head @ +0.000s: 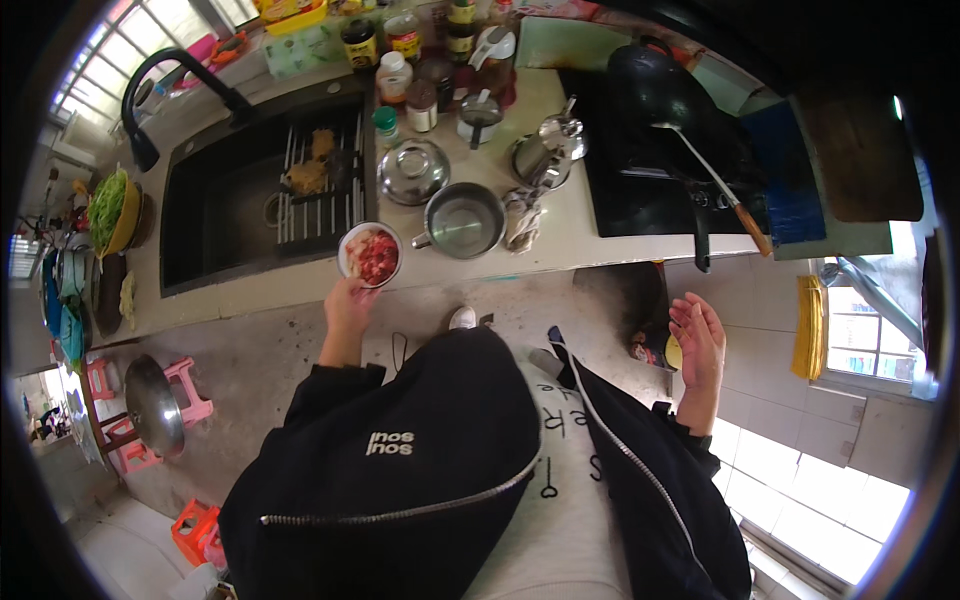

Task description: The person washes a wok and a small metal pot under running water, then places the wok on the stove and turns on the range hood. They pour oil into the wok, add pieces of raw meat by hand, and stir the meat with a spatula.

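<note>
My left hand [350,300] grips a small white bowl [343,264] by its near rim, at the front edge of the counter beside the sink. Pieces of raw red and pale meat [375,256] fill it. My right hand [699,330] is raised in front of the stove with nothing in it, fingers slightly bent and apart. Past that hand, a black wok [660,97] sits on the black cooktop [600,195], its handle [702,244] jutting over the front edge. A spatula with a wooden handle [752,229] rests across the wok.
A steel pot [465,221] of clear liquid, its lid [413,171], a steel kettle [551,146] and a crumpled cloth [523,219] crowd the counter. Sauce jars [360,46] line the back. Left stand the black sink [225,202] with a drying rack [300,214] and a yellow basket [129,217] of shredded greens.
</note>
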Available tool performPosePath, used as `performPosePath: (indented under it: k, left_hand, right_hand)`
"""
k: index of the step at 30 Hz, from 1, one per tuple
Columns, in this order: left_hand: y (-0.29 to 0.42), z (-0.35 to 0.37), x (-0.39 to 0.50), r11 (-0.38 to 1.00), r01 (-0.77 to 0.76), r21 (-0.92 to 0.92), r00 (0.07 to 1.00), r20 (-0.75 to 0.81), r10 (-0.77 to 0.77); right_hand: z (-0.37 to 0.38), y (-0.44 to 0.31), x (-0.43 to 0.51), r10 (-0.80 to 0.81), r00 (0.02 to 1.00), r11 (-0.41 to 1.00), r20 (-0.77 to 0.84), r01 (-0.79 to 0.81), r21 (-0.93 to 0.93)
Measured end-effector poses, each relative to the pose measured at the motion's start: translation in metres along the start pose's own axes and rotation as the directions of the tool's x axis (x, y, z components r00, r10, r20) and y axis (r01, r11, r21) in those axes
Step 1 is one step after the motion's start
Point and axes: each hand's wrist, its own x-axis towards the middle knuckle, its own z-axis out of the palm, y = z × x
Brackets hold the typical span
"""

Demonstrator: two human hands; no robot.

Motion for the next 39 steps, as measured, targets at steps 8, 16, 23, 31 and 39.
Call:
performPosePath:
  k: [8, 16, 23, 31, 39]
  left_hand:
    - [0.045, 0.029, -0.031, 0.995, -0.003, 0.103, 0.897, -0.439, 0.048]
    - [0.100, 0.185, -0.084, 0.635, -0.592, 0.496, 0.693, -0.090, 0.716]
    - [0.066, 0.336, -0.101, 0.479, -0.616, 0.625, 0.774, 0.367, 0.516]
    - [0.034, 0.374, -0.104, 0.341, -0.545, 0.766, 0.788, 0.329, 0.520]
    - [0.032, 0.362, -0.085, 0.419, -0.505, 0.755, 0.851, 0.354, 0.388]
  right_hand:
    - [-0.041, -0.045, 0.071, -0.650, 0.724, 0.758, -0.233, 0.591, -0.277]
    - [-0.111, -0.093, 0.156, -0.869, 0.443, -0.099, 0.222, 0.283, -0.954]
    - [-0.119, -0.122, 0.221, -0.457, 0.768, -0.158, 0.448, 0.426, -0.891]
    - [-0.155, -0.231, 0.277, -0.225, 0.902, 0.242, 0.369, 0.419, -0.875]
    - [-0.122, -0.313, 0.322, 0.256, 0.964, 0.390, 0.063, -0.043, -0.920]
